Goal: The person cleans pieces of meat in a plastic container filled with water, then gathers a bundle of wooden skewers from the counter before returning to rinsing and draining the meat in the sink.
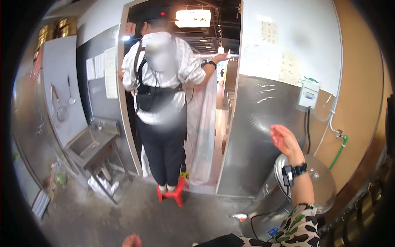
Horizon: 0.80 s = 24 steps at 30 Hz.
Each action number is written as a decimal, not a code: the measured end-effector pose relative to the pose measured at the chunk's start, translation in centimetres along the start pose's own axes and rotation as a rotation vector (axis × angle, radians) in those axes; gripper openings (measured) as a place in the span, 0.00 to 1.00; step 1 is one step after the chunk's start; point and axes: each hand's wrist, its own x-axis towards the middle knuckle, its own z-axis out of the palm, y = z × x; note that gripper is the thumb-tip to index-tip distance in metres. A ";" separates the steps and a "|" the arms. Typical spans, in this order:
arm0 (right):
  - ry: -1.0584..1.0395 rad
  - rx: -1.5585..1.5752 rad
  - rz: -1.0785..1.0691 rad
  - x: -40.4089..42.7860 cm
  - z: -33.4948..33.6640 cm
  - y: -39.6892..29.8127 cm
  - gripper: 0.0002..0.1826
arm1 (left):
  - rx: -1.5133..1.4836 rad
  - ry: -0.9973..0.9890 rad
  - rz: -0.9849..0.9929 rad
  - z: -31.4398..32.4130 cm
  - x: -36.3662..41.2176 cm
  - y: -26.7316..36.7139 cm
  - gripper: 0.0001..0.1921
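My right hand (284, 140) is raised at the right, holding nothing, its fingers loosely bent. A black device with a cable is strapped to that wrist. Behind the forearm stands a large round shiny metal container (321, 182). Only the fingers of my left hand (132, 240) show at the bottom edge, too cut off to read. In front of me another person (160, 77) stands on a red plastic stool (172, 195) in a doorway, back turned and arms spread. Their right hand reaches the top of a pale curtain (200, 132) hanging in the opening.
At left stands a metal sink (89, 143) on legs; a skimmer (61, 114) and a ladle (71, 98) hang near it. An electrical box (308, 94) and a tap with a green hose (338, 152) are on the right wall. A small packet (239, 216) lies on the floor.
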 end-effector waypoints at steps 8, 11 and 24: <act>0.072 -0.079 -0.138 37.7 8.7 3.9 0.15 | 0.356 0.064 -0.300 4.7 24.1 1.1 0.10; 0.162 -0.033 -0.249 47.3 9.3 4.2 0.21 | 0.516 -0.178 -0.195 10.4 38.0 4.3 0.10; -0.014 0.491 -0.505 67.6 5.1 -1.9 0.15 | 0.921 -0.846 1.076 70.5 71.7 30.1 0.12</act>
